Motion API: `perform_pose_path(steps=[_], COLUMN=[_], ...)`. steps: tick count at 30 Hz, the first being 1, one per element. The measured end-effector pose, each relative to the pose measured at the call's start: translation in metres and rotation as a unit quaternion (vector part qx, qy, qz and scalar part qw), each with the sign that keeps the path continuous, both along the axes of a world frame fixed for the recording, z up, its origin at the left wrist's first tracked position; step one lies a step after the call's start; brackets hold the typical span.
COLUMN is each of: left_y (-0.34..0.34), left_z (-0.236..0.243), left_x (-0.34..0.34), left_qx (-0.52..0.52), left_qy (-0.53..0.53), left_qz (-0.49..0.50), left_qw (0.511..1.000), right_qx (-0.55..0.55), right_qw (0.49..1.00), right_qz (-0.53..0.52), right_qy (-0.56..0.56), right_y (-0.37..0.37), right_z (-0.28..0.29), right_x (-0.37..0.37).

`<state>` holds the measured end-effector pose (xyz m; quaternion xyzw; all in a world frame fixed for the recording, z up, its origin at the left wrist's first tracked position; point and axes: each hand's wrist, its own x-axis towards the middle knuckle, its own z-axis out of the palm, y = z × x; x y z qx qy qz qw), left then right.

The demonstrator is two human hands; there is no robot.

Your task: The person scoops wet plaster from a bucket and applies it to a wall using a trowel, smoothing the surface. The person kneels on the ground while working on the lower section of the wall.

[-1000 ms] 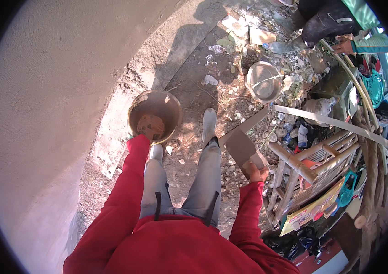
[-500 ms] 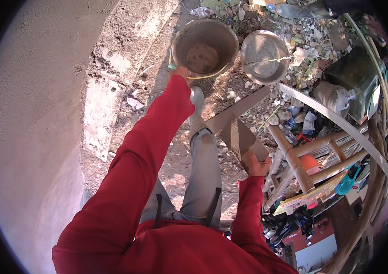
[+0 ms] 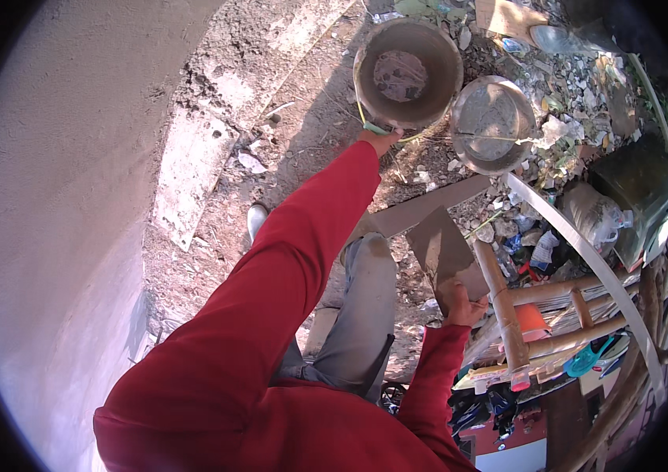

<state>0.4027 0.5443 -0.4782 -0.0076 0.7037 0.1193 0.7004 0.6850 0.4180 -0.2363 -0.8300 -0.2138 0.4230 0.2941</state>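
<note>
My left hand (image 3: 381, 140) reaches far forward in a red sleeve and grips the near rim of a round grey bucket (image 3: 408, 72) caked with mortar, standing on the dirt ground. My right hand (image 3: 461, 305) stays low by my right side and holds a flat rectangular plastering trowel (image 3: 446, 250), its grey blade pointing forward and up. My grey trousers and one light shoe (image 3: 257, 218) show between the two arms.
A curved plastered wall (image 3: 59, 197) fills the left side. A shallow metal pan (image 3: 493, 122) sits right of the bucket. A bamboo frame (image 3: 507, 315), a grey board (image 3: 428, 211), bags and rubble crowd the right.
My left arm has stretched further forward with the bucket, which now sits higher in view and beside the metal pan. My right hand keeps the trowel at my side.
</note>
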Motion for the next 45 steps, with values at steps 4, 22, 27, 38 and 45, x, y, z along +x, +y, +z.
perform_pose_path(steps=[4,22,27,38,45], left_y=[-0.084,-0.37,-0.385,-0.434,-0.395], left_z=[0.016,0.381,0.419,0.354,0.281], left_x=[-0.042,-0.503,-0.541,-0.599,-0.585], left_qx=[0.097,0.083,0.089,0.066,0.163], left_qy=[0.23,0.901,0.942,0.944,0.919], left_qz=[-0.147,-0.132,-0.042,0.131,0.237], left_qw=[0.957,0.404,0.321,0.297,0.27], right_qx=[0.01,0.016,-0.017,0.013,0.038], right_qw=[0.995,0.934,0.943,0.922,0.933], right_qz=[0.074,0.199,0.163,0.346,0.29], right_qy=[0.064,0.295,0.288,0.171,0.209], right_y=[0.034,0.013,-0.009,0.01,0.033], right_z=[0.0,-0.055,-0.076,-0.262,-0.318], right_x=[-0.036,-0.325,-0.334,-0.369,-0.453])
